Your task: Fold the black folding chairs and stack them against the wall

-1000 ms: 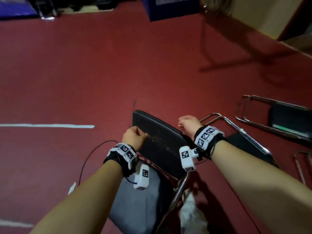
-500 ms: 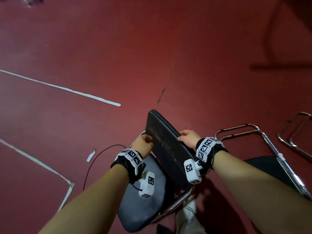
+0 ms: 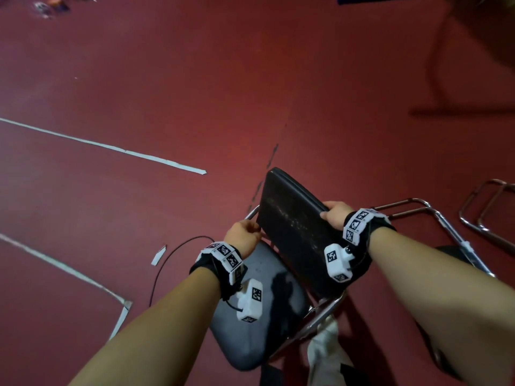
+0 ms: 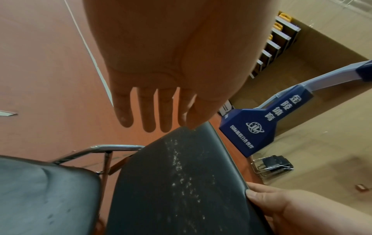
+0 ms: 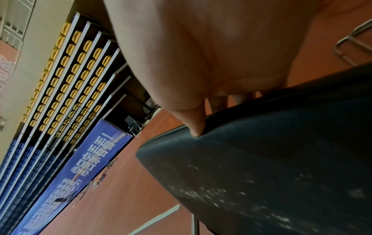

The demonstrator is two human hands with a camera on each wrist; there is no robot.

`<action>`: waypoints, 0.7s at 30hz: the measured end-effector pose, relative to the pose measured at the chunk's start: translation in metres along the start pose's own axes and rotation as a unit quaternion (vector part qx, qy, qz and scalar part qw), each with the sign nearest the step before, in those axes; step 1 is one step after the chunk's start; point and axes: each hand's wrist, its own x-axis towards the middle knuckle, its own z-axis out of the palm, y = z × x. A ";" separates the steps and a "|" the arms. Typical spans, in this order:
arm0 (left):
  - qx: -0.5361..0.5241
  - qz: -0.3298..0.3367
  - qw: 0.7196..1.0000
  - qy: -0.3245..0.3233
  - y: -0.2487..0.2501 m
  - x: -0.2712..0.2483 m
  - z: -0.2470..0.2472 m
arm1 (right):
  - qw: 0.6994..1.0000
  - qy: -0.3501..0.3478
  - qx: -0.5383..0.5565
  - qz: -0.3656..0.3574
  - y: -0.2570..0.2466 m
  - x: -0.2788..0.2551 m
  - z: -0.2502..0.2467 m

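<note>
**Chair held by its backrest, fold not yet made**

The person stands over one black folding chair (image 3: pixel 267 310) in the near middle of the red floor (image 3: pixel 167 79). The right hand (image 3: pixel 335 214) grasps the right edge of the backrest (image 3: pixel 292 232), thumb on the front face and fingers wrapped behind. The left hand (image 3: pixel 242 238) sits at the backrest's left edge; the left wrist view shows its fingers (image 4: pixel 148 114) straight and spread past that edge, only the thumb touching the padding, so it is released rather than clamped. The seat (image 3: pixel 259 316) lies open below the backrest, not yet swung up against it.

The step in hand looks like folding this chair. The next move probably calls for a firmer left-hand hold, then closing the seat against the backrest. More chrome frames (image 3: pixel 485 210) lie on the floor to the right, seemingly awaiting stacking.
</note>
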 end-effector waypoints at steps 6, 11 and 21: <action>-0.015 0.027 0.999 -0.016 -0.072 -0.035 -0.037 | 0.997 0.081 -0.019 -0.010 -0.026 -0.050 0.073; -0.020 0.009 0.999 -0.034 -0.117 -0.055 -0.047 | 0.992 0.116 -0.050 -0.008 -0.040 -0.082 0.135; -0.097 -0.034 0.992 -0.073 -0.177 -0.096 -0.030 | 0.992 0.028 -0.107 -0.057 -0.055 -0.124 0.228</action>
